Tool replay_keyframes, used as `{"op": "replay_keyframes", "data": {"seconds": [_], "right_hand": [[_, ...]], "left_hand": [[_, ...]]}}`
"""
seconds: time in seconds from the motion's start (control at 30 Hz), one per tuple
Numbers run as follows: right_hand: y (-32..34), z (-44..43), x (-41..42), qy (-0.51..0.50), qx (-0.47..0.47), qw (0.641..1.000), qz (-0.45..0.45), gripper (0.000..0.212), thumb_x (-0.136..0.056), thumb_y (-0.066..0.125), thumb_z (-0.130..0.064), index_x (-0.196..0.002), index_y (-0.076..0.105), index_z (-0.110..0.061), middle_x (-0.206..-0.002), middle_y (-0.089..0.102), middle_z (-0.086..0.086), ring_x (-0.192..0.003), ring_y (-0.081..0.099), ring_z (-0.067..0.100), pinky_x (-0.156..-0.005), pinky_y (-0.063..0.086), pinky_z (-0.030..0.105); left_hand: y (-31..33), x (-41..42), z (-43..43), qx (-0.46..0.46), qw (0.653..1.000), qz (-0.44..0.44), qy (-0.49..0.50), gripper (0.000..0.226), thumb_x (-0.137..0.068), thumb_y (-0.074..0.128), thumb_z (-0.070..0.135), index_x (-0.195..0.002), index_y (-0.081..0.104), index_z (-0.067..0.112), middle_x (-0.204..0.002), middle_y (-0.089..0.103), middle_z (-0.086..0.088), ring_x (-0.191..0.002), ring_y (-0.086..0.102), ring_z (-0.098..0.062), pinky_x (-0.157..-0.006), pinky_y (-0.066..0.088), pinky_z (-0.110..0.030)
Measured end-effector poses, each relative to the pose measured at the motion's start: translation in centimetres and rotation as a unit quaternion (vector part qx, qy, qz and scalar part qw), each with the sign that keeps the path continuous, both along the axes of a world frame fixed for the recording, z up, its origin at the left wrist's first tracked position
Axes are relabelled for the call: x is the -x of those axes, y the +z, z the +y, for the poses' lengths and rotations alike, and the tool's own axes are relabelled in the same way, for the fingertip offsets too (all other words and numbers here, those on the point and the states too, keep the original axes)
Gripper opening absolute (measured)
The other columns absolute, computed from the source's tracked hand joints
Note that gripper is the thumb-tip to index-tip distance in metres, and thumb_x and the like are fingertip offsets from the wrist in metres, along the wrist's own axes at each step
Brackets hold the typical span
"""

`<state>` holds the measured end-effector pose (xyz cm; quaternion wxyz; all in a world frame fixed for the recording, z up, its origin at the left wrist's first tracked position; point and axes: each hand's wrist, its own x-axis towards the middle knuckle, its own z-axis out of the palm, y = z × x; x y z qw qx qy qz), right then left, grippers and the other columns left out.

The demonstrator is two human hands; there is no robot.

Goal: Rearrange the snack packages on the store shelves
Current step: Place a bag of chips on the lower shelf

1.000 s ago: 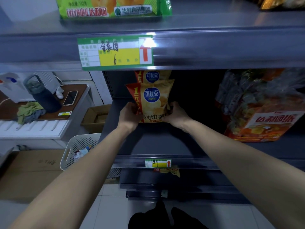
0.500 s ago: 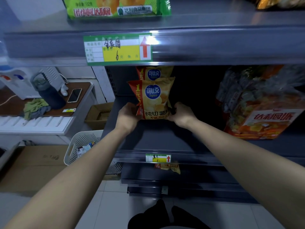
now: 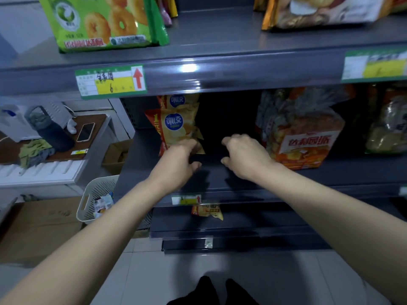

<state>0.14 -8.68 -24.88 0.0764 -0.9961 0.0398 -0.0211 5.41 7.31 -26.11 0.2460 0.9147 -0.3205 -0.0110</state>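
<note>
At the left end of the middle shelf (image 3: 220, 180) a yellow chip bag (image 3: 176, 128) is seen standing upright, its long axis vertical and its face turned to the aisle, with a second chip bag (image 3: 177, 101) set just behind it. The left hand (image 3: 176, 165) is placed below and in front of the bag; its fingertips (image 3: 190, 143) are laid against the lower right corner, the thumb is kept apart, and nothing is clasped. To the right, over a bare stretch of shelf, the right hand (image 3: 244, 157) is held loosely curled and empty, clear of the bag and just beside the orange package (image 3: 306, 139). The bag is judged to lie up and left of both hands, nearer the left.
</note>
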Motion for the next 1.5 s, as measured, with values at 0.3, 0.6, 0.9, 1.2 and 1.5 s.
{"op": "replay_keyframes", "data": {"seconds": [0.3, 0.6, 0.9, 1.2, 1.5], "right_hand": [[7.5, -10.7, 15.0, -0.006, 0.082, 0.994, -0.071, 0.031, -0.09, 0.054, -0.03, -0.117, 0.056, -0.014, -0.118, 0.059, 0.009, -0.112, 0.054, 0.031, -0.09, 0.047, 0.038], [16.1, -22.5, 21.8, -0.113, 0.061, 0.973, -0.19, 0.03, -0.09, 0.059, -0.026, -0.115, 0.06, -0.008, -0.116, 0.062, 0.012, -0.111, 0.054, 0.033, -0.09, 0.047, 0.041], [21.7, -29.1, 17.1, -0.144, 0.064, 0.961, -0.226, 0.037, -0.09, 0.058, -0.029, -0.117, 0.058, -0.004, -0.117, 0.059, 0.017, -0.107, 0.056, 0.034, -0.086, 0.046, 0.038], [22.7, -33.7, 7.3, -0.164, 0.04, 0.971, -0.171, 0.032, -0.093, 0.053, -0.027, -0.113, 0.055, -0.002, -0.121, 0.055, 0.019, -0.108, 0.055, 0.033, -0.078, 0.039, 0.033], [22.8, -36.3, 1.6, -0.228, -0.102, 0.96, -0.126, 0.049, -0.097, 0.045, -0.042, -0.123, 0.052, -0.001, -0.125, 0.057, 0.017, -0.112, 0.055, 0.032, -0.077, 0.037, 0.03]], "left_hand": [[8.0, 13.6, -11.4, 0.043, 0.991, -0.092, -0.092, 0.036, -0.083, 0.068, 0.015, -0.118, 0.06, 0.013, -0.112, 0.063, -0.003, -0.106, 0.058, -0.018, -0.092, 0.042, -0.024], [17.0, 19.6, -22.4, 0.096, 0.975, -0.151, -0.131, 0.029, -0.084, 0.067, 0.015, -0.112, 0.062, 0.013, -0.105, 0.065, 0.0, -0.097, 0.059, -0.014, -0.086, 0.042, -0.022], [22.8, 13.6, -29.6, 0.095, 0.973, -0.192, -0.08, 0.029, -0.088, 0.063, 0.02, -0.116, 0.06, 0.011, -0.108, 0.065, -0.004, -0.097, 0.06, -0.019, -0.084, 0.047, -0.028], [22.9, 5.6, -36.4, 0.048, 0.988, -0.149, -0.013, 0.041, -0.089, 0.061, 0.028, -0.123, 0.05, 0.008, -0.122, 0.058, -0.009, -0.104, 0.056, -0.022, -0.083, 0.047, -0.032], [22.7, 1.6, -39.8, 0.088, 0.993, 0.081, -0.004, 0.027, -0.091, 0.057, 0.036, -0.103, 0.054, 0.012, -0.092, 0.057, -0.004, -0.083, 0.056, -0.02, -0.079, 0.05, -0.031]]}}
